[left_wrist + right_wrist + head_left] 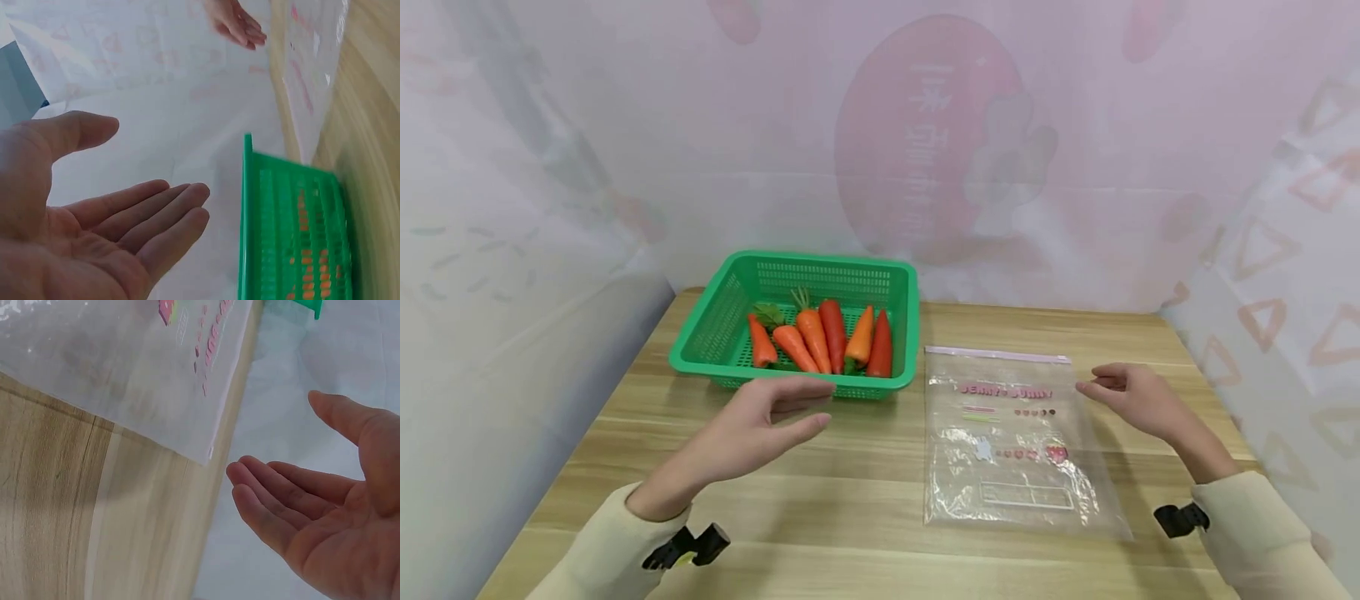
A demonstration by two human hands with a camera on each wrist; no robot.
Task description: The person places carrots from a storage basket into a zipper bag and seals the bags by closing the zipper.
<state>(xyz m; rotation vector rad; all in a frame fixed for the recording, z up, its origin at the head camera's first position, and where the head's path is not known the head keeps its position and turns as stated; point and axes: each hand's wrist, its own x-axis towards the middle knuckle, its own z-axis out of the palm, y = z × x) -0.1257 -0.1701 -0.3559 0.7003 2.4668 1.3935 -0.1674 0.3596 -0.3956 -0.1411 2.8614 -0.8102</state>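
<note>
On the left, the left hand [748, 429] hovers by the near rim of a green basket [912, 329], fingers loosely straight, thumb apart. Red and orange carrots [814, 337] lie inside the basket on the wooden counter [850, 542]. Right of it, a clear zip bag [955, 454] lies flat. Farthest right, the right hand [1131, 402] hangs just beside the bag's top corner, its fingers relaxed and slightly bent.

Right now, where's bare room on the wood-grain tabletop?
Free: wood-grain tabletop in front of the green plastic basket and left of the clear flat zip bag; also a thin strip behind the bag. Crowded: inside the basket, among orange and red carrots.
</note>
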